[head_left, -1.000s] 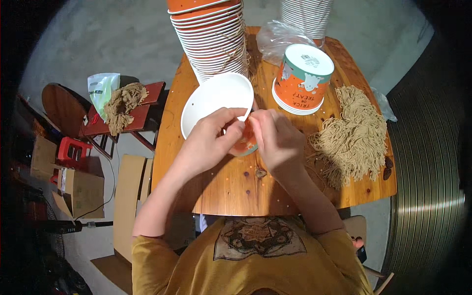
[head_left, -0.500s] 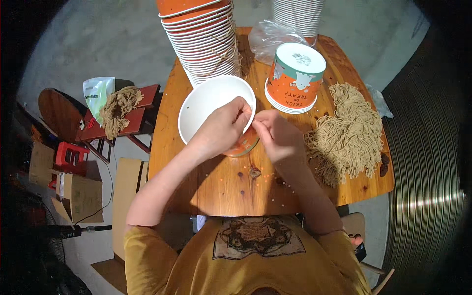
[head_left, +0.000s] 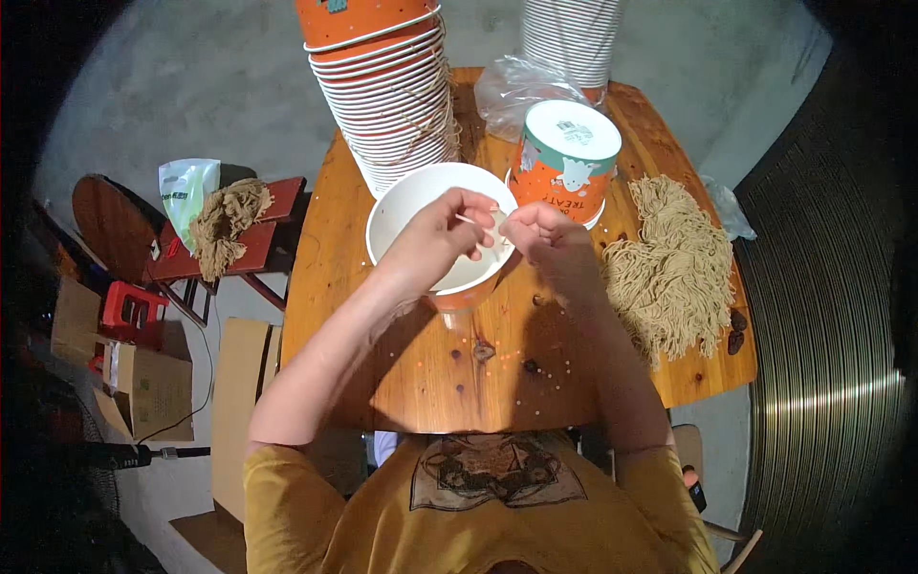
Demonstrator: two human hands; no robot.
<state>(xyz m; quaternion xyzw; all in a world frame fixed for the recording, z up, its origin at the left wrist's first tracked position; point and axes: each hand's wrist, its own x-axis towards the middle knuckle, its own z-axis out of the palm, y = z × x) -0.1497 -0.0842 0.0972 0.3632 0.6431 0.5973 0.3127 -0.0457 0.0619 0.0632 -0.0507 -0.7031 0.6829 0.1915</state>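
Observation:
A white-lined orange paper bucket (head_left: 392, 210) stands on the wooden table in front of me, its mouth facing up toward me. Over its right rim my two hands work close together. My left hand (head_left: 442, 234) has bent fingers, with a thin pale cord (head_left: 470, 219) at the fingertips. Close beside it, my right hand (head_left: 550, 244) pinches at the bucket's edge; a bit of the cord seems to run between the hands. The fingers partly hide it. To the right lies a heap of tan cords (head_left: 674, 273).
A tall stack of nested orange buckets (head_left: 387, 115) with cord handles stands behind left. One upturned bucket (head_left: 569, 158) sits behind right, before a crumpled clear bag (head_left: 526, 96) and a white stack (head_left: 572, 43). At left, a red bench (head_left: 273, 225) carries more cords (head_left: 228, 225).
My fingers have lifted off the bucket's rim and drawn slightly apart, with a pale cord now showing. The bucket sits a little further right in view.

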